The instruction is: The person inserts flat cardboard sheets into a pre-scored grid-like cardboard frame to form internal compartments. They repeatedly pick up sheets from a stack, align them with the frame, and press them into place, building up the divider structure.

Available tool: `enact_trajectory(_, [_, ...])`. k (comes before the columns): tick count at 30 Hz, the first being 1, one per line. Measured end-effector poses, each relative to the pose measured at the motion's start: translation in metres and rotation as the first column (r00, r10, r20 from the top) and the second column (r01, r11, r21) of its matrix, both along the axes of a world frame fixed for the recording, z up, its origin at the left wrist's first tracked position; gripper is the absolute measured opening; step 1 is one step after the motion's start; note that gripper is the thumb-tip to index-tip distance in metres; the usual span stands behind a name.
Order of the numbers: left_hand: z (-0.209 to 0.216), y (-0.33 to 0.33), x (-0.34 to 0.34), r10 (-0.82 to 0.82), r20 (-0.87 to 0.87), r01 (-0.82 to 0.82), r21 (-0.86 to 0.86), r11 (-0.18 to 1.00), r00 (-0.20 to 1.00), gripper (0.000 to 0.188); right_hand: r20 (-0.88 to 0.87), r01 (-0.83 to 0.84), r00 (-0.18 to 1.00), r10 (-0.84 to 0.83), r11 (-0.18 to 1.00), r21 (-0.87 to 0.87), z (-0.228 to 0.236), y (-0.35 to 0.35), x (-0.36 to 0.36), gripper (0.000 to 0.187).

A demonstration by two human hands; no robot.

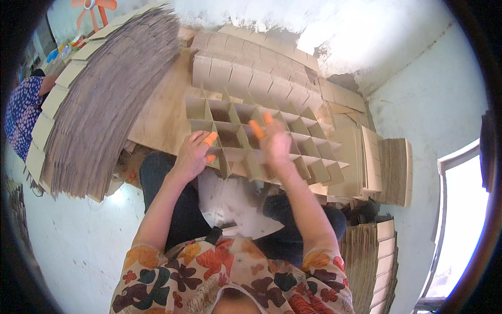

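A cardboard divider grid [241, 137] of interlocked strips stands before me, with rows of open square cells. My left hand [192, 156] is closed on the grid's near left corner, thumb and finger pinching a strip. Over the middle of the grid is my right hand [275, 142], slightly blurred, two fingers stretched out and apart above the cells. Nothing shows between them. Orange covers sit on a few fingertips of both hands. The palm side of my right hand is hidden.
A wooden board [159, 118] lies under the grid. Slotted cardboard strips [230, 73] stand in rows behind it; a tall strip stack [112, 89] curves along the left. More cardboard stacks [395, 170] are at right. A person in a dotted blue garment [22, 112] is at far left.
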State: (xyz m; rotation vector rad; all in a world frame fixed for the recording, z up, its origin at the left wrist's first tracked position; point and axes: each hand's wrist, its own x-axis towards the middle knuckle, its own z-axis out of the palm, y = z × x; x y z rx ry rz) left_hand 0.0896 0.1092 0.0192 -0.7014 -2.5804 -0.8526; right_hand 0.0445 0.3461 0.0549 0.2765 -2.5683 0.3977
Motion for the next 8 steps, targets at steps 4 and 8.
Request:
enact_trajectory(4, [0.007, 0.011, -0.013, -0.088, 0.046, 0.094, -0.149, 0.984, 0.995, 0.087, -0.006, 0.236, 0.971, -0.238, 0.959, 0.157, -0.039, 0.078, -0.061, 0.078])
enact_trajectory(8, [0.017, 0.016, -0.030, -0.112, 0.159, 0.144, -0.203, 0.969, 0.981, 0.089, 0.401, 0.274, 0.862, -0.311, 0.950, 0.149, -0.039, 0.096, -0.101, 0.087])
